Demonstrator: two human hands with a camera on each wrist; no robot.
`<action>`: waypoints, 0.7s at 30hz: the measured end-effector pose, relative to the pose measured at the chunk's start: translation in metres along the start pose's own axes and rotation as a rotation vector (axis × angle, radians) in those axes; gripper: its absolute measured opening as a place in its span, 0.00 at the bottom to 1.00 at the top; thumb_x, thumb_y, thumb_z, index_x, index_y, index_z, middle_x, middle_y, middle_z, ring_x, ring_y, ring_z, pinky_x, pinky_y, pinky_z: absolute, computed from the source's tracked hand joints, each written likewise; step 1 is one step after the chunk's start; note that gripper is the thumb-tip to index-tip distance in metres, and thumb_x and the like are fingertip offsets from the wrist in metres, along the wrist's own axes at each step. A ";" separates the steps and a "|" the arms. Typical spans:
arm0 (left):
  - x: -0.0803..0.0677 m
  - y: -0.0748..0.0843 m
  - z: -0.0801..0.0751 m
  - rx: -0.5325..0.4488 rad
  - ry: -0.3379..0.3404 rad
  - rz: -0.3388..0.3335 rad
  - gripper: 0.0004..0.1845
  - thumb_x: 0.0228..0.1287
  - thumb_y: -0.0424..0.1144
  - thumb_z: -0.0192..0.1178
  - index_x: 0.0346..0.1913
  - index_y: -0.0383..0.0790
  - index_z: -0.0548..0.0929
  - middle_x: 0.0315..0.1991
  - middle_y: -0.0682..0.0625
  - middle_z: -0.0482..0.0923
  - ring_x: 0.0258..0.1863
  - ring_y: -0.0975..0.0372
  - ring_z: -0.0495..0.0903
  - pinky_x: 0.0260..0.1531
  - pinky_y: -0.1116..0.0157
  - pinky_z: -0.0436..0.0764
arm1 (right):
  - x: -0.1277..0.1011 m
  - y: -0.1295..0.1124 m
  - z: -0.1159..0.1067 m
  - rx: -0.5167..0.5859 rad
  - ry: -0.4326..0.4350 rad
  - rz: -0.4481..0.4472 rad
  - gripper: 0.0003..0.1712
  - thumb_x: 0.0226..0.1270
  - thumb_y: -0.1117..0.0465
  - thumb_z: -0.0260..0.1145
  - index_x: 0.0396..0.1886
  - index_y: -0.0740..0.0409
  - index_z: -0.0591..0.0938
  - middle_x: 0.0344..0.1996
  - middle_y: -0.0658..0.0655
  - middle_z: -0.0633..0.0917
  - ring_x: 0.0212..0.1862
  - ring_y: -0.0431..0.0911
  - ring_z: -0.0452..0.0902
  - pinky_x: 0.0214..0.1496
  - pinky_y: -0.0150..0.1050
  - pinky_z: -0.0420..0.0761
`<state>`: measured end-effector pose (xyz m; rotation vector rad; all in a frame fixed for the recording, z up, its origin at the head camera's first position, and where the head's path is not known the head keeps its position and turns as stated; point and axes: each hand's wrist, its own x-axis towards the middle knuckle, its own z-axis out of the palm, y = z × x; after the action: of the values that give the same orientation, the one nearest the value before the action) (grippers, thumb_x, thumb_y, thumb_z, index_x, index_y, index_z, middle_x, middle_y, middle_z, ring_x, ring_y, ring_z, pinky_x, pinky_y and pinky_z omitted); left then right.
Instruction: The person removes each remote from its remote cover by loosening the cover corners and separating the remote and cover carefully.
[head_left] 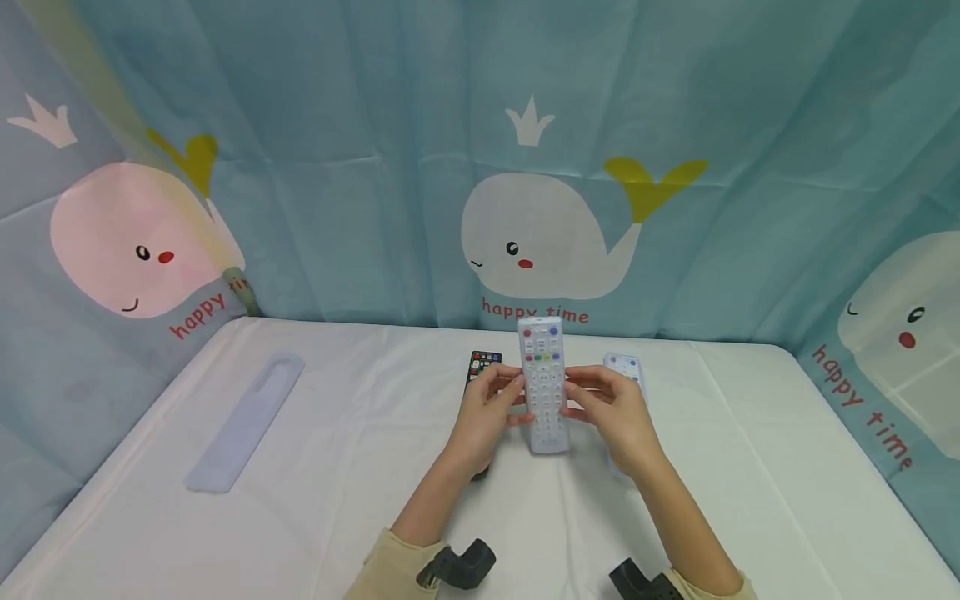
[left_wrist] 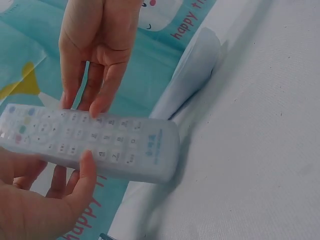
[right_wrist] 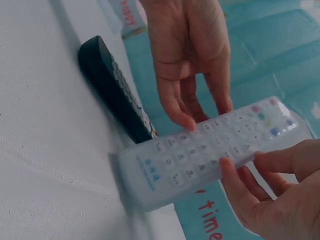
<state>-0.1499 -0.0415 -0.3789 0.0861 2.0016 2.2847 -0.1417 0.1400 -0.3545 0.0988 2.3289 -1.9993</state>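
A white remote control (head_left: pixel 545 383) in a milky translucent cover is held between my two hands, tilted up with its buttons facing me. My left hand (head_left: pixel 483 412) pinches its left edge; my right hand (head_left: pixel 613 412) pinches the right edge. In the left wrist view the left hand (left_wrist: pixel 47 197) is lower left and the right hand (left_wrist: pixel 100 50) above. Whether the remote's lower end touches the table I cannot tell. A black remote control (right_wrist: pixel 112 87) lies beside my left hand, partly hidden by it. Another white remote (head_left: pixel 624 365) lies behind my right hand, mostly covered.
A flat translucent remote cover (head_left: pixel 243 425) lies on the left side of the white-clothed table (head_left: pixel 360 467). A teal curtain (head_left: pixel 360 250) printed with whales hangs along the table's back and both sides.
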 end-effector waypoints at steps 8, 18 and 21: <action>0.001 0.001 0.001 -0.022 0.000 0.026 0.12 0.84 0.34 0.53 0.55 0.26 0.78 0.55 0.37 0.76 0.54 0.51 0.83 0.49 0.57 0.90 | 0.001 -0.003 0.001 0.043 0.036 0.048 0.19 0.83 0.62 0.60 0.63 0.71 0.79 0.63 0.68 0.80 0.58 0.53 0.82 0.54 0.46 0.89; 0.003 0.003 0.001 -0.091 -0.016 0.039 0.11 0.81 0.32 0.56 0.52 0.22 0.80 0.50 0.40 0.78 0.52 0.56 0.85 0.53 0.54 0.89 | 0.002 -0.005 -0.002 0.110 0.051 0.033 0.18 0.82 0.63 0.61 0.59 0.75 0.80 0.55 0.62 0.84 0.53 0.45 0.84 0.54 0.46 0.89; 0.002 0.005 0.001 -0.093 -0.010 0.045 0.10 0.80 0.31 0.57 0.50 0.22 0.81 0.50 0.40 0.79 0.51 0.57 0.85 0.54 0.53 0.88 | 0.002 -0.005 -0.003 0.120 0.045 0.027 0.16 0.82 0.64 0.62 0.57 0.75 0.81 0.53 0.60 0.84 0.52 0.44 0.84 0.56 0.47 0.88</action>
<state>-0.1520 -0.0413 -0.3744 0.1359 1.9043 2.3962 -0.1440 0.1419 -0.3489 0.1836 2.2189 -2.1450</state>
